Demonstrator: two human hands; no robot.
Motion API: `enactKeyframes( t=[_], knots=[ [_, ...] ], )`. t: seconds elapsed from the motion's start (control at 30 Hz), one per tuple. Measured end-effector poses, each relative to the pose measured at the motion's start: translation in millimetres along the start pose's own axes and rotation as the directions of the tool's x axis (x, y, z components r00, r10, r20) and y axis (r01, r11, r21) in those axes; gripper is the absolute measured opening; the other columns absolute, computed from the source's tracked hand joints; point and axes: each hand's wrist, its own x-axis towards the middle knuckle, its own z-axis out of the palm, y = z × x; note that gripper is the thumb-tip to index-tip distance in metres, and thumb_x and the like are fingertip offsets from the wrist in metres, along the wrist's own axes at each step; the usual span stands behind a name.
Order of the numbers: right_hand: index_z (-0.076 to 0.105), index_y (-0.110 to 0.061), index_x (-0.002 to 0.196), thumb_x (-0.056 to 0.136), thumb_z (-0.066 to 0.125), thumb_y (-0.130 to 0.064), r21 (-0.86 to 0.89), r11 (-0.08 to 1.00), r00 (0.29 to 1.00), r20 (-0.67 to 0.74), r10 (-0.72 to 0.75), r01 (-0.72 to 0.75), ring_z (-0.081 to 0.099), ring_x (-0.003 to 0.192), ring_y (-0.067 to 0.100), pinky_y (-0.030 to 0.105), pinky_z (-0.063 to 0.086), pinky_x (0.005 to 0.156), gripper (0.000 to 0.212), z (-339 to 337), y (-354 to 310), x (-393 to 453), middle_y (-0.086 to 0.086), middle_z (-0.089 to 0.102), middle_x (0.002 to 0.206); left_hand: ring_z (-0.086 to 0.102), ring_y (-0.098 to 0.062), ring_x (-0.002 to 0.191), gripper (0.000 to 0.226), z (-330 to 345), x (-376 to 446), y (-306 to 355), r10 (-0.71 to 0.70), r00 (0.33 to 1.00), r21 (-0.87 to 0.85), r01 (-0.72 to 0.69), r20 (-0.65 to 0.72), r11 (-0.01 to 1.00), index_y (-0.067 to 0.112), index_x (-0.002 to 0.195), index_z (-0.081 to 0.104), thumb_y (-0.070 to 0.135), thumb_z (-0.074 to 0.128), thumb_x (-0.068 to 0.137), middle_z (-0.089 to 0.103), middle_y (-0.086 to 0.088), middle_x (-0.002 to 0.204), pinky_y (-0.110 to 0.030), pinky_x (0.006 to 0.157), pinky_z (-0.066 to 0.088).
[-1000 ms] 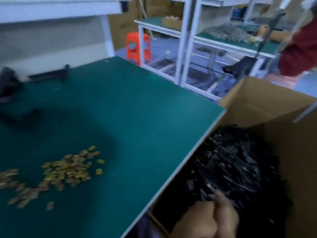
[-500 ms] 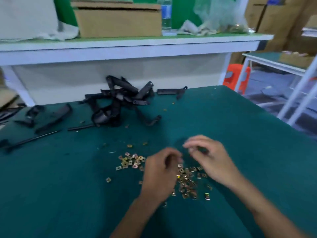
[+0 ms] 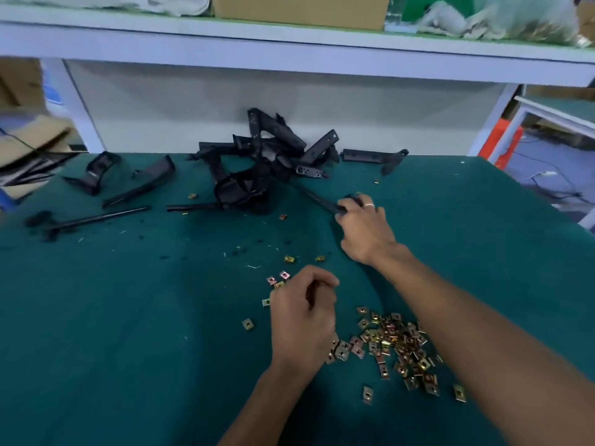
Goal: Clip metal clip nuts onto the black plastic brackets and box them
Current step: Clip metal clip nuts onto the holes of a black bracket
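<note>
At the far left of the green desk (image 3: 96, 317) a few loose black plastic brackets (image 3: 141, 178) lie scattered, one long thin piece (image 3: 96, 218) pointing toward the middle. Further along, against the back wall, a tangled heap of brackets (image 3: 267, 156) sits piled up, with a single bracket (image 3: 370, 155) lying just beside it on the right.

Nearer the front, the left hand (image 3: 302, 313) hovers over the desk with its fingers curled in toward the thumb; whether that grip pinches a clip nut I cannot tell, since the fingertips are hidden. A few stray clip nuts (image 3: 278, 280) lie just beside its knuckles.

To the right, the right hand (image 3: 363, 226), a ring on one finger, reaches out to the heap, its grip clamped round the end of a slim black bracket (image 3: 317, 199) that slants up toward the pile.

Below that forearm, the main scatter of brassy metal clip nuts (image 3: 392, 346) spreads across the desk, touching and overlapping one another.
</note>
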Motion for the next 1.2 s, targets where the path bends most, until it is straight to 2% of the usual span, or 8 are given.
enactKeyframes(
  t=[0.17,0.27,0.47,0.67,0.8,1.03,1.13,1.2],
  knots=[
    [0.064,0.002,0.115,0.075,0.059,0.002,-0.249,0.968,0.97,-0.227,-0.084,0.025,0.018,0.149,0.033,0.056,0.035,0.101,0.04,-12.8,11.0,-27.9,0.001,0.034,0.155,0.05,-0.006,0.048,0.024,-5.0,2.7,3.9,0.018,0.99,0.012,-0.016,-0.143,1.0,0.019,0.086,0.068,0.002,0.052,0.093,0.063,0.002,0.068,-0.021,0.043,0.038],
    [0.063,0.004,0.11,0.069,0.044,0.008,-0.296,0.948,0.906,-0.358,-0.227,0.121,0.023,0.148,0.039,0.065,0.036,0.096,0.045,-19.3,18.3,-60.4,0.002,0.037,0.155,0.061,-0.011,0.095,0.034,-13.7,6.4,8.8,0.201,0.955,0.282,-0.136,-0.217,0.95,0.023,0.107,0.064,-0.006,0.057,0.089,0.06,0.016,0.109,-0.032,0.069,0.053],
    [0.073,-0.009,0.105,0.093,0.028,-0.004,-0.571,0.702,0.688,-0.299,-0.661,0.426,0.039,0.135,0.035,0.049,0.032,0.088,0.047,-30.5,14.8,-125.5,-0.001,0.035,0.159,0.011,-0.031,0.156,0.089,-33.7,10.8,21.1,0.488,0.869,0.849,-0.316,0.08,0.423,0.004,0.154,0.034,0.036,0.059,0.075,0.028,-0.012,0.163,-0.049,0.124,0.017],
    [0.073,-0.019,0.099,0.104,0.031,-0.014,-0.619,0.614,0.552,-0.325,-0.768,0.489,0.038,0.138,0.029,0.049,0.033,0.093,0.043,-46.4,4.6,-141.8,-0.005,0.034,0.159,0.065,-0.026,0.115,0.079,-36.1,1.9,22.0,0.242,0.949,0.894,-0.28,0.202,0.349,0.007,0.14,0.055,0.063,0.046,0.083,0.073,-0.006,0.112,-0.048,0.117,0.03],
    [0.067,-0.009,0.11,0.105,0.029,-0.009,-0.52,0.67,0.522,-0.422,-0.741,0.53,0.033,0.144,0.033,0.052,0.036,0.097,0.039,-44.5,2.6,-144.1,0.0,0.029,0.163,0.062,-0.025,0.081,0.031,-44.4,2.2,26.5,0.257,0.931,0.857,-0.345,0.259,0.384,0.019,0.107,0.056,0.042,0.046,0.088,0.059,0.002,0.094,-0.036,0.068,0.044],
    [0.054,0.001,0.138,0.086,0.036,0.006,-0.106,0.859,0.685,-0.557,-0.469,0.501,0.024,0.156,0.026,0.042,0.039,0.105,0.055,-33.9,1.5,-146.2,0.001,0.024,0.169,0.032,-0.022,0.041,0.042,-46.4,0.9,35.5,0.232,0.969,0.908,-0.175,0.089,0.382,0.019,0.088,0.027,0.001,0.064,0.08,0.043,0.0,0.058,-0.024,0.044,0.015],
    [0.075,-0.012,0.119,0.091,0.052,0.006,0.499,0.824,0.887,-0.462,-0.009,0.268,0.07,0.101,0.008,0.029,0.059,0.084,0.04,-27.5,13.7,-148.2,0.006,0.071,0.13,0.038,-0.023,0.046,0.029,-47.6,0.0,30.7,0.212,0.977,0.864,-0.134,0.032,0.485,0.018,0.088,0.033,0.026,0.061,0.09,0.042,0.007,0.061,-0.028,0.045,0.022],
    [0.076,-0.02,0.115,0.095,0.061,0.0,0.716,0.697,0.976,-0.175,0.129,0.036,0.062,0.069,-0.007,0.009,0.048,0.066,0.033,-26.5,23.7,-145.5,-0.003,0.077,0.111,0.049,-0.024,0.053,0.041,-43.8,-1.8,29.1,0.159,0.987,0.786,-0.116,0.023,0.607,0.017,0.086,0.039,0.057,0.049,0.091,0.048,0.006,0.063,-0.033,0.049,0.031]
  ],
)
